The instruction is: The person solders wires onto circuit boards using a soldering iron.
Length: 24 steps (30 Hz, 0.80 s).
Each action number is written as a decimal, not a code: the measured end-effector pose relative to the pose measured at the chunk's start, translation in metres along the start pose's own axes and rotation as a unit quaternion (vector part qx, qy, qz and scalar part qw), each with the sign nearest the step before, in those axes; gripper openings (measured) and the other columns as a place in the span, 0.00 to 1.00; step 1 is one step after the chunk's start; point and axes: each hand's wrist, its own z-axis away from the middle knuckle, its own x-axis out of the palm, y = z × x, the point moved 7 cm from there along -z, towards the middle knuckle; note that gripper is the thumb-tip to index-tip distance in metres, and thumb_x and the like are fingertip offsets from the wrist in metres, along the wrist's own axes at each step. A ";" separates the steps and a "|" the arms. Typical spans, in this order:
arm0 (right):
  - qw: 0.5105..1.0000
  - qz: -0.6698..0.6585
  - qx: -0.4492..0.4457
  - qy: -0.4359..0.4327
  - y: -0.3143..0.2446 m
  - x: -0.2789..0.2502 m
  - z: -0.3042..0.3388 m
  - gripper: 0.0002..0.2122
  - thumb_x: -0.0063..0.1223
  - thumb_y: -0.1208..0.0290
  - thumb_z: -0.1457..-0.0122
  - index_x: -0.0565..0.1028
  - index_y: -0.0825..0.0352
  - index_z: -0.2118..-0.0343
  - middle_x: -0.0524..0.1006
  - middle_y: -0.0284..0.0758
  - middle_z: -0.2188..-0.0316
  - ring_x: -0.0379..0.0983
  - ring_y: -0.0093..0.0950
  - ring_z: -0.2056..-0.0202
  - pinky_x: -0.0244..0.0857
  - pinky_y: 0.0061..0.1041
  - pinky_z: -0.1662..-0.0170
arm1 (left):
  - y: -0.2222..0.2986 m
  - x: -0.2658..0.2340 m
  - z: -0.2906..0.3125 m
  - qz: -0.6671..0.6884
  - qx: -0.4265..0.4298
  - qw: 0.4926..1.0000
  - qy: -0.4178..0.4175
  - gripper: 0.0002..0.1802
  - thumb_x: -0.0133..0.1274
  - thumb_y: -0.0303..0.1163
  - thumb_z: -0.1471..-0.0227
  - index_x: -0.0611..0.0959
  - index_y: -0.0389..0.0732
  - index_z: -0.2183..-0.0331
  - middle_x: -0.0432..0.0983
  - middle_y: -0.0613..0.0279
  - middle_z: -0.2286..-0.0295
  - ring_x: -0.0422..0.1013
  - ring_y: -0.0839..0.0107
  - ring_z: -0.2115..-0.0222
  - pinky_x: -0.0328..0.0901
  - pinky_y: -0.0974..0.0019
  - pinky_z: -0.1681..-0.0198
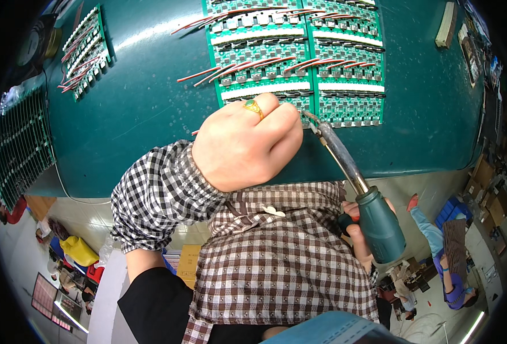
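Observation:
My right hand (358, 238) is wrapped round the dark green handle of a soldering iron (345, 160). The iron's tip meets the lower edge of a panel of green circuit boards (345, 109), close to my left fingers. My left hand (245, 143), with a ring on one finger, is closed over the panel's lower left part. Its fingertips are hidden beneath it, so what they pinch does not show. A short red wire end (195, 132) sticks out beside the left wrist. Red, black and white wires (245, 64) lie in rows across the panel.
Another wired board panel (86, 54) lies at the far left of the green table (150, 74). A rack of boards (21, 143) stands at the left edge. A pale bar-shaped block (446, 26) lies at the far right. Beyond the table on the right is another person (451, 258).

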 end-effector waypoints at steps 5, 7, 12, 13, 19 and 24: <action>1.000 -0.001 0.000 0.003 -0.004 0.001 -0.001 0.22 0.76 0.55 0.50 0.81 0.69 0.61 0.79 0.36 0.68 0.76 0.33 0.68 0.71 0.30 0.65 | -0.001 0.000 0.000 0.006 -0.003 1.000 0.003 0.20 0.61 0.24 0.61 0.85 0.30 0.61 0.74 0.58 0.66 0.74 0.65 0.68 0.71 0.65 0.69; 1.000 -0.004 0.009 0.014 -0.006 0.000 -0.002 0.22 0.75 0.55 0.50 0.82 0.68 0.62 0.79 0.35 0.69 0.77 0.33 0.68 0.71 0.30 0.65 | -0.001 0.000 -0.001 0.009 -0.001 1.000 0.007 0.20 0.61 0.24 0.61 0.85 0.31 0.61 0.74 0.58 0.66 0.74 0.65 0.68 0.71 0.65 0.69; 1.000 0.003 0.019 0.003 -0.008 -0.001 -0.004 0.20 0.74 0.54 0.49 0.83 0.67 0.63 0.80 0.33 0.69 0.77 0.32 0.67 0.71 0.30 0.64 | -0.001 -0.001 0.001 0.004 -0.003 1.000 0.018 0.19 0.61 0.24 0.61 0.86 0.31 0.61 0.75 0.58 0.66 0.75 0.65 0.68 0.71 0.65 0.69; 1.000 0.012 0.015 -0.002 -0.009 0.000 -0.004 0.20 0.74 0.53 0.49 0.83 0.66 0.63 0.80 0.33 0.69 0.77 0.31 0.67 0.71 0.30 0.64 | -0.001 -0.001 0.002 0.004 -0.003 1.000 0.021 0.19 0.61 0.24 0.61 0.86 0.31 0.61 0.75 0.58 0.66 0.75 0.65 0.68 0.71 0.65 0.69; 1.000 0.009 0.020 0.005 -0.009 0.000 -0.003 0.20 0.74 0.53 0.49 0.83 0.66 0.63 0.81 0.33 0.69 0.77 0.31 0.66 0.71 0.29 0.64 | -0.001 -0.001 0.000 0.010 -0.004 1.000 0.024 0.18 0.62 0.24 0.59 0.86 0.31 0.62 0.75 0.58 0.66 0.75 0.66 0.68 0.71 0.65 0.70; 1.000 -0.001 0.025 0.005 -0.008 0.002 -0.003 0.21 0.74 0.52 0.49 0.83 0.65 0.63 0.81 0.33 0.68 0.77 0.31 0.67 0.71 0.29 0.64 | -0.001 -0.002 0.002 0.006 -0.008 1.000 0.026 0.17 0.62 0.24 0.58 0.86 0.31 0.62 0.74 0.59 0.67 0.74 0.66 0.69 0.71 0.66 0.70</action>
